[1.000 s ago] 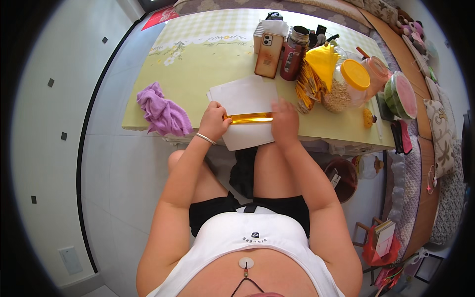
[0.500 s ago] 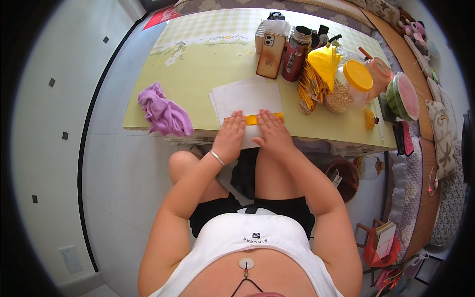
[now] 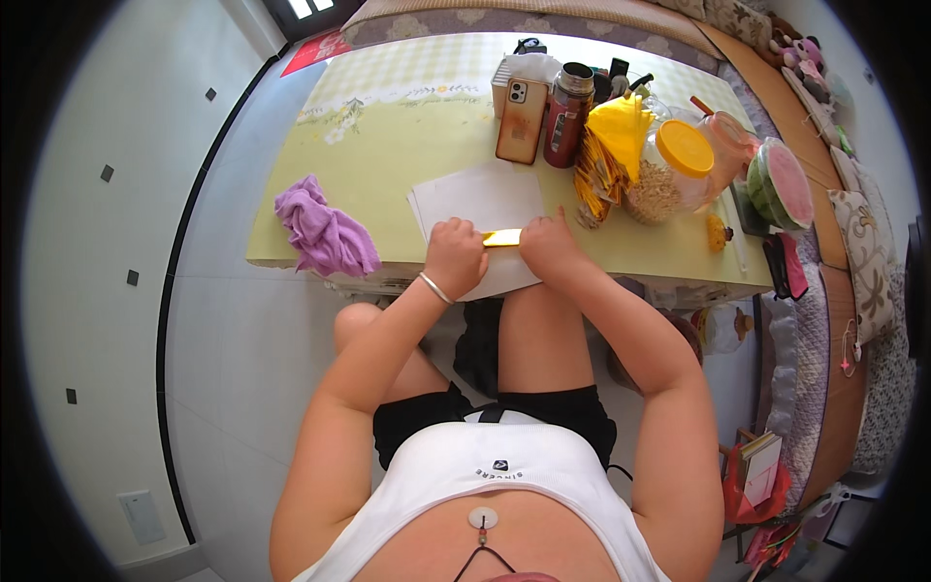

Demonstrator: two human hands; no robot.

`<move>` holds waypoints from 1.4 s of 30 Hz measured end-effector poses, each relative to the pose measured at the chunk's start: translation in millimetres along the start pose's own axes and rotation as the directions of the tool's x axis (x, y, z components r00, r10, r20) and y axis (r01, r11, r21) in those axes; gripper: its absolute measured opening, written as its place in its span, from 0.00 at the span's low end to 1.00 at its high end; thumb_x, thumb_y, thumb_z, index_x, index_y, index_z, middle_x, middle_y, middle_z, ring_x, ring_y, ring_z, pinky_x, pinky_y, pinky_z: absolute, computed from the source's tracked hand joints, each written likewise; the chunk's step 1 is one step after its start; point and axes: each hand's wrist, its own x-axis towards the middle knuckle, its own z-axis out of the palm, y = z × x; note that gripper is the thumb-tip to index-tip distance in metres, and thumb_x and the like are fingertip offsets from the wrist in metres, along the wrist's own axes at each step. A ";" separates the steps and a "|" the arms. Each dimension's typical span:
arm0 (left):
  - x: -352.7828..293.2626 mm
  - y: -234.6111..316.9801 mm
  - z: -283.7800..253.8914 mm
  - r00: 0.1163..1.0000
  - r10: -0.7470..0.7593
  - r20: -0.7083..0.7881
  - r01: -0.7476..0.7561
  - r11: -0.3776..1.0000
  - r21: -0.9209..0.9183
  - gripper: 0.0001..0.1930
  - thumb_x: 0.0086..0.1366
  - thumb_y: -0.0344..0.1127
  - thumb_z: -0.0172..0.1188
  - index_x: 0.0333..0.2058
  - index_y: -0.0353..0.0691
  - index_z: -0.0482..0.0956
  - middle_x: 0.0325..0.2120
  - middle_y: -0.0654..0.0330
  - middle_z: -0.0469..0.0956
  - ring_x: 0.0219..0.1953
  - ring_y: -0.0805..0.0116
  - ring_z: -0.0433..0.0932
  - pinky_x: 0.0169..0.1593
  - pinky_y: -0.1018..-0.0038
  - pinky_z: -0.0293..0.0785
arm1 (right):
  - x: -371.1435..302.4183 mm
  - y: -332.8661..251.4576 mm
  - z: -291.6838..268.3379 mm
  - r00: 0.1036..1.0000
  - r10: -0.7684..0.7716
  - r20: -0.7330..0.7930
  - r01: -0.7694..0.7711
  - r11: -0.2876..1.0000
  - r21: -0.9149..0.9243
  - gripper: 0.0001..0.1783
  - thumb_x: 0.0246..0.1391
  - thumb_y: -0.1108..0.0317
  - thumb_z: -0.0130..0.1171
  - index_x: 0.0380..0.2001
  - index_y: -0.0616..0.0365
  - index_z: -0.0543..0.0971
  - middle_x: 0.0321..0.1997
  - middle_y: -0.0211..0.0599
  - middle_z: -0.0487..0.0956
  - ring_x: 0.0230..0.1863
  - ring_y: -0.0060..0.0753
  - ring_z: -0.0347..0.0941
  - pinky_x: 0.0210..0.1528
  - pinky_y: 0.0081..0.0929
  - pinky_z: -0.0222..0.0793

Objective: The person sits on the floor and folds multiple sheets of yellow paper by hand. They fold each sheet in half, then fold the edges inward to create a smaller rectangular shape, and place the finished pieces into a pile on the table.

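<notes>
A narrow strip of folded shiny yellow paper (image 3: 502,238) stretches between my two hands over the near edge of the table. Its left end is gripped by my left hand (image 3: 455,257), fingers curled. My right hand (image 3: 551,250) is curled round the other end, its fingertips mostly hidden. Only the middle of the strip shows. Beneath my hands lie loose white paper sheets (image 3: 480,197), some reaching past the table's edge. To the right, a fanned bunch of folded yellow papers (image 3: 618,136) stands beside a jar.
On the green table (image 3: 388,155) lies a crumpled purple cloth (image 3: 325,228) at left. A phone (image 3: 521,121) leans upright near a dark red thermos (image 3: 566,121). Rightward stand a yellow-lidded jar (image 3: 684,147) and a cut watermelon (image 3: 781,184). A bin (image 3: 679,335) is under the right side.
My hands have gone from lying flat on the yellow strip to curling round its ends. The strip now looks tilted and catches more light.
</notes>
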 end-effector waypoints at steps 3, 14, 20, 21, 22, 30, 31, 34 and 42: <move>14.6 11.6 8.4 0.996 0.086 -0.019 -0.084 0.992 0.091 0.03 0.52 0.32 0.61 0.24 0.42 0.80 0.24 0.60 0.74 0.35 0.59 0.75 0.39 0.64 0.68 | 8.4 6.9 18.1 0.998 -0.011 -0.068 0.014 0.999 0.041 0.09 0.53 0.69 0.55 0.33 0.56 0.84 0.29 0.39 0.81 0.36 0.41 0.79 0.65 0.61 0.62; 7.3 -44.4 -12.5 0.997 -0.059 -0.046 0.001 0.628 -0.778 0.15 0.53 0.21 0.66 0.38 0.45 0.89 0.37 0.61 0.86 0.42 0.62 0.80 0.50 0.69 0.76 | -44.7 36.3 -10.6 0.842 0.287 -0.457 0.120 0.725 0.678 0.37 0.42 0.73 0.71 0.60 0.49 0.76 0.67 0.39 0.72 0.70 0.53 0.63 0.70 0.50 0.59; 20.8 -64.8 -1.8 0.998 0.068 0.013 -0.051 0.841 -0.538 0.27 0.51 0.13 0.55 0.48 0.41 0.85 0.52 0.53 0.81 0.61 0.49 0.73 0.64 0.64 0.69 | -40.1 24.8 -0.6 0.778 -0.013 -0.628 0.327 0.862 0.387 0.12 0.44 0.72 0.65 0.36 0.54 0.83 0.46 0.35 0.83 0.54 0.44 0.77 0.61 0.44 0.70; 20.9 -66.8 -4.4 1.000 -0.013 0.011 0.017 0.830 -0.557 0.27 0.50 0.12 0.54 0.48 0.40 0.84 0.51 0.52 0.81 0.61 0.49 0.74 0.64 0.63 0.69 | -40.6 20.4 -2.6 0.789 -0.050 -0.613 0.326 0.879 0.348 0.09 0.44 0.72 0.64 0.33 0.55 0.82 0.41 0.34 0.84 0.49 0.43 0.79 0.58 0.43 0.72; 20.2 -69.0 -7.5 0.995 -0.095 0.012 0.084 0.813 -0.576 0.28 0.49 0.12 0.52 0.48 0.39 0.84 0.51 0.52 0.81 0.61 0.49 0.74 0.64 0.62 0.69 | -37.5 15.7 2.9 0.747 -0.111 -0.655 0.335 0.914 0.227 0.03 0.43 0.70 0.59 0.24 0.55 0.76 0.26 0.33 0.79 0.32 0.39 0.78 0.46 0.38 0.75; -19.7 1.8 -47.6 0.990 0.128 -0.062 -0.142 0.871 -0.471 0.18 0.54 0.37 0.72 0.42 0.34 0.82 0.54 0.41 0.77 0.57 0.42 0.75 0.61 0.56 0.71 | -33.2 -26.0 -6.6 0.888 -0.020 -0.460 0.182 0.933 0.311 0.04 0.42 0.69 0.60 0.24 0.56 0.77 0.34 0.41 0.79 0.39 0.43 0.77 0.46 0.39 0.72; -24.5 -2.7 -37.4 0.992 0.110 -0.062 -0.126 0.885 -0.448 0.16 0.54 0.36 0.71 0.40 0.35 0.83 0.54 0.41 0.76 0.58 0.41 0.74 0.61 0.56 0.70 | -29.0 -26.2 -9.0 0.868 -0.006 -0.497 0.204 0.916 0.345 0.04 0.44 0.70 0.61 0.25 0.57 0.78 0.39 0.44 0.80 0.44 0.46 0.77 0.50 0.41 0.72; -34.2 -15.1 -18.1 0.999 0.022 -0.027 -0.032 0.881 -0.472 0.06 0.55 0.30 0.68 0.31 0.37 0.83 0.59 0.39 0.72 0.61 0.39 0.71 0.63 0.60 0.69 | -22.6 -22.4 -9.9 0.892 0.062 -0.448 0.214 0.815 0.538 0.04 0.49 0.69 0.63 0.27 0.58 0.82 0.53 0.50 0.79 0.56 0.54 0.74 0.60 0.45 0.68; -25.9 -45.9 -2.2 0.959 -0.160 0.236 0.282 0.647 -0.708 0.07 0.61 0.31 0.63 0.32 0.31 0.81 0.41 0.51 0.77 0.47 0.48 0.74 0.52 0.61 0.71 | -9.6 16.7 9.4 0.917 0.233 -0.325 0.119 0.616 0.779 0.08 0.52 0.67 0.67 0.27 0.60 0.80 0.46 0.42 0.81 0.48 0.48 0.75 0.51 0.41 0.71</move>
